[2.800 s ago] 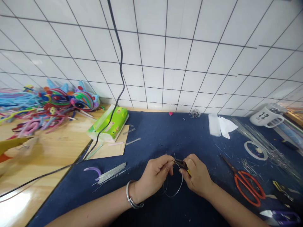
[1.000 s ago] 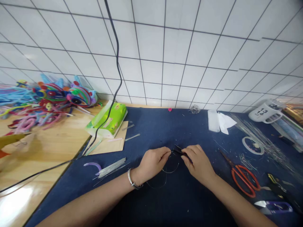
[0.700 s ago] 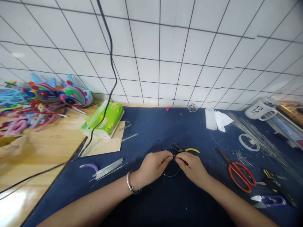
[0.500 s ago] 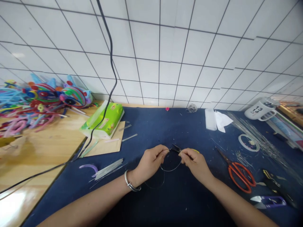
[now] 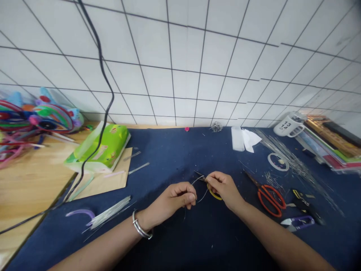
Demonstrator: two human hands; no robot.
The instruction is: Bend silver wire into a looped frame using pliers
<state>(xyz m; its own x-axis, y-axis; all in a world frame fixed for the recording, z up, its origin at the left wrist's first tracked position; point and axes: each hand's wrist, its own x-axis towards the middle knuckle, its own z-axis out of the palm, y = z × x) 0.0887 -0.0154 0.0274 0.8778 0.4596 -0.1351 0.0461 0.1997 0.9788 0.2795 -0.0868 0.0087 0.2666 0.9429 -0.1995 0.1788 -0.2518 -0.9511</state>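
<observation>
A thin wire loop [image 5: 203, 195] curves between my two hands above the dark blue cloth. My left hand [image 5: 180, 196], with a silver bangle at the wrist, has its fingers curled and pinches the wire's left side. Farther right, my right hand [image 5: 221, 187] pinches the other side of the loop, thumb against forefinger. Just beyond and beneath my right fingers lies a small tool with dark tips and a yellow handle [image 5: 214, 194], partly hidden by the hand.
Red-handled scissors [image 5: 270, 200], purple snips [image 5: 300, 223], a tape roll [image 5: 278, 162] and long wires lie right. A mug [image 5: 289, 125] stands behind. On the left are a wire bundle [image 5: 111, 212], a green tissue pack [image 5: 105, 145] and a black cable [image 5: 100, 64].
The view has shifted right. My left hand has moved lower and nearer, away from the upper part of the loop, and the loop has tilted. My right hand still pinches it.
</observation>
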